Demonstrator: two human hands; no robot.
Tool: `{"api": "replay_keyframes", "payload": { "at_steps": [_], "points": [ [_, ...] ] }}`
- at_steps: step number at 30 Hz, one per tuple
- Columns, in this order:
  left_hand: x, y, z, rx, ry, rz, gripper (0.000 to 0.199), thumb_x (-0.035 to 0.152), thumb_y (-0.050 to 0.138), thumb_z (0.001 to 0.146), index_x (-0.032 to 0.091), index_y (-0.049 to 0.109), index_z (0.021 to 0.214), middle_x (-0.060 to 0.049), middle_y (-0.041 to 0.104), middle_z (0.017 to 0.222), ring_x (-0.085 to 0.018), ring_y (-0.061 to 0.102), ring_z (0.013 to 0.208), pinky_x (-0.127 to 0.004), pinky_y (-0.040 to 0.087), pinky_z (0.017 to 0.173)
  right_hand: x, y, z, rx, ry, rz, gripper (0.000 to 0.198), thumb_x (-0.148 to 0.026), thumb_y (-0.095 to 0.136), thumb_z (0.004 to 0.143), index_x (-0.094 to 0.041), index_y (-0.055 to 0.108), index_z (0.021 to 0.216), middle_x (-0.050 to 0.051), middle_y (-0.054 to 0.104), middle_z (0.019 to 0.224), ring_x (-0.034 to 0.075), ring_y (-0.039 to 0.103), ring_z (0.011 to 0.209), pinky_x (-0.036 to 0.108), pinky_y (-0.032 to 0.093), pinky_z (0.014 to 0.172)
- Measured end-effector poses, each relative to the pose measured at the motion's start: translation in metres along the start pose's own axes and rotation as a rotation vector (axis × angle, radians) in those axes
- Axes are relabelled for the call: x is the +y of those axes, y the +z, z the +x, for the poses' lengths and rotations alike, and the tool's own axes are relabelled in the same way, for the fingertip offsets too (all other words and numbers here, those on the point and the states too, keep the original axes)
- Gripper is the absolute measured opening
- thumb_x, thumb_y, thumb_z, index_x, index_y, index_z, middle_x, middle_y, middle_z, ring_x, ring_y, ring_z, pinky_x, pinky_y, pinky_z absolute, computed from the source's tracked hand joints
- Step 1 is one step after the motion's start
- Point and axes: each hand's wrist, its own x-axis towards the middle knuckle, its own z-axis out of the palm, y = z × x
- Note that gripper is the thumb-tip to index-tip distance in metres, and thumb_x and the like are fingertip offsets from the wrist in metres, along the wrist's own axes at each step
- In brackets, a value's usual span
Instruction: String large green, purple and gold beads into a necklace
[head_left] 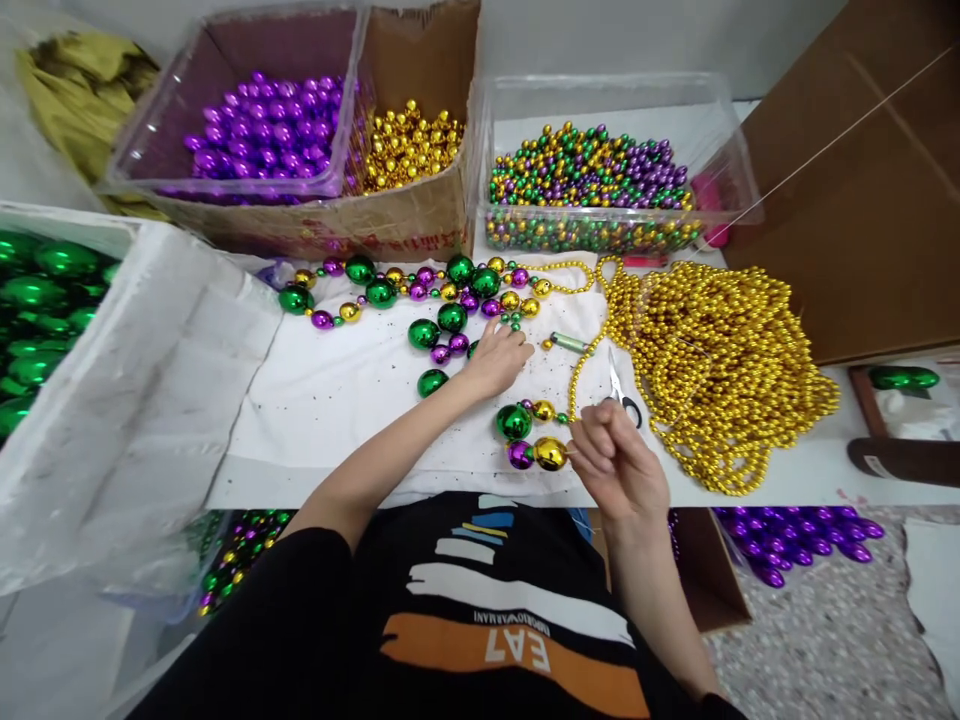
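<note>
My left hand (499, 358) reaches over the white cloth, fingers bent downward and apart, at a cluster of small green beads (511, 321). Nothing shows in its grasp. Beside that wrist lie loose large green beads (433, 382) and purple beads (441, 354). Closed in a pinch, my right hand (619, 455) is at the end of a short strand with a large gold bead (550, 454), a purple bead (520, 456) and a large green bead (514, 422). A thin thread seems to run from the gold bead into those fingers. Scissors (616, 385) lie just beyond this hand.
A finished-looking bead strand (381, 292) stretches along the back of the cloth (337, 400). Gold bead chains (720, 370) are heaped at right. Behind stand a purple-bead tub (225, 185), a cardboard box (420, 215) and a mixed-bead bin (600, 215). A green tube (571, 343) lies mid-cloth.
</note>
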Motion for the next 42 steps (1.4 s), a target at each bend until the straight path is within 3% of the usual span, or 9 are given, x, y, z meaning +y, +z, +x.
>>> {"api": "replay_keyframes", "payload": {
  "at_steps": [3,6,10,14,21,31,37,40,42],
  "points": [
    [0.007,-0.019,-0.01,0.101,-0.072,-0.282,0.007,0.015,0.063,0.083,0.018,0.067,0.088,-0.009,0.065,0.098,-0.027,0.055,0.104,-0.047,0.037,0.103,-0.01,0.004,-0.008,0.011,-0.048,-0.059,0.026,-0.045,0.069,0.083,-0.025,0.054,0.076,-0.006,0.03,0.058,0.009,0.018,0.046,0.023,0.015,0.041],
    [0.015,-0.037,-0.032,0.208,-0.183,-0.817,0.012,0.026,0.064,0.085,0.019,0.066,0.095,-0.006,0.066,0.098,-0.019,0.059,0.092,-0.037,0.047,0.09,-0.006,0.009,-0.009,-0.01,-0.035,-0.195,0.025,-0.045,0.071,0.082,-0.024,0.06,0.078,-0.005,0.041,0.056,0.009,0.028,0.046,0.025,0.021,0.045],
    [0.014,-0.042,-0.066,0.24,-0.37,-1.524,0.02,0.031,0.068,0.085,0.02,0.067,0.101,-0.003,0.067,0.091,-0.014,0.062,0.082,-0.034,0.052,0.084,0.015,0.016,-0.003,-0.006,0.01,-0.384,0.023,-0.043,0.07,0.083,-0.021,0.067,0.083,-0.004,0.046,0.053,0.008,0.032,0.045,0.024,0.02,0.043],
    [0.0,-0.035,-0.085,0.397,-0.554,-1.828,0.013,0.025,0.067,0.086,0.019,0.068,0.097,-0.004,0.07,0.09,-0.013,0.065,0.082,-0.033,0.053,0.088,0.03,0.02,-0.004,0.016,0.047,-0.556,0.024,-0.042,0.069,0.083,-0.021,0.071,0.093,-0.003,0.048,0.054,0.01,0.036,0.047,0.024,0.021,0.042],
    [-0.013,-0.033,-0.088,0.521,-0.585,-1.899,0.012,0.018,0.064,0.085,0.016,0.068,0.096,-0.006,0.072,0.092,-0.013,0.067,0.081,-0.032,0.054,0.087,0.028,0.025,-0.02,0.023,0.029,-0.722,0.022,-0.039,0.067,0.085,-0.023,0.075,0.097,-0.001,0.051,0.059,0.013,0.042,0.054,0.025,0.029,0.046],
    [-0.012,-0.035,-0.092,0.558,-0.543,-1.817,0.018,0.019,0.072,0.079,0.018,0.066,0.096,-0.003,0.07,0.093,-0.011,0.065,0.082,-0.032,0.052,0.089,0.031,0.02,-0.02,0.018,0.011,-0.734,0.019,-0.038,0.067,0.085,-0.024,0.075,0.095,0.0,0.057,0.064,0.014,0.043,0.057,0.026,0.033,0.05],
    [-0.005,-0.033,-0.091,0.655,-0.518,-1.513,0.041,0.023,0.08,0.069,0.02,0.061,0.105,0.001,0.067,0.088,-0.011,0.063,0.079,-0.029,0.051,0.082,0.039,0.015,-0.015,-0.019,0.001,-0.78,0.023,-0.04,0.064,0.087,-0.021,0.074,0.098,0.001,0.059,0.068,0.013,0.046,0.059,0.025,0.035,0.051],
    [-0.002,-0.036,-0.092,0.603,-0.444,-1.352,0.058,0.023,0.082,0.066,0.021,0.056,0.117,0.001,0.068,0.087,-0.013,0.064,0.084,-0.028,0.05,0.081,0.044,0.019,-0.005,-0.018,-0.004,-0.697,0.02,-0.04,0.066,0.086,-0.021,0.069,0.089,-0.002,0.054,0.062,0.012,0.044,0.055,0.024,0.034,0.049],
    [-0.006,-0.041,-0.098,0.584,-0.413,-1.224,0.058,0.027,0.081,0.068,0.022,0.055,0.12,-0.002,0.069,0.094,-0.015,0.063,0.088,-0.029,0.049,0.082,0.047,0.02,0.002,0.006,0.009,-0.598,0.02,-0.041,0.066,0.086,-0.021,0.065,0.086,-0.004,0.05,0.058,0.01,0.041,0.05,0.023,0.032,0.046]
  ]
}}
